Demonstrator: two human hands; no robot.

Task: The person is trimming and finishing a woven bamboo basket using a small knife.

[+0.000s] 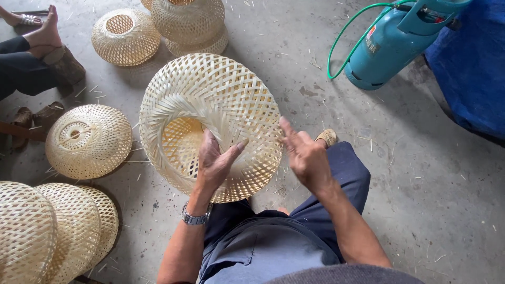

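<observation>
A round woven bamboo basket with an open mouth is held up above my lap, tilted so its opening faces left and toward me. My left hand, with a metal watch at the wrist, grips the near rim, fingers reaching inside and thumb outside. My right hand is just off the basket's right edge, fingers spread and slightly blurred, holding nothing; I cannot tell whether its fingertips touch the weave.
Similar woven baskets lie on the concrete floor: one at left, a stack at lower left, more at the top. Another person's legs are at top left. A teal gas cylinder with green hose stands top right beside blue tarp.
</observation>
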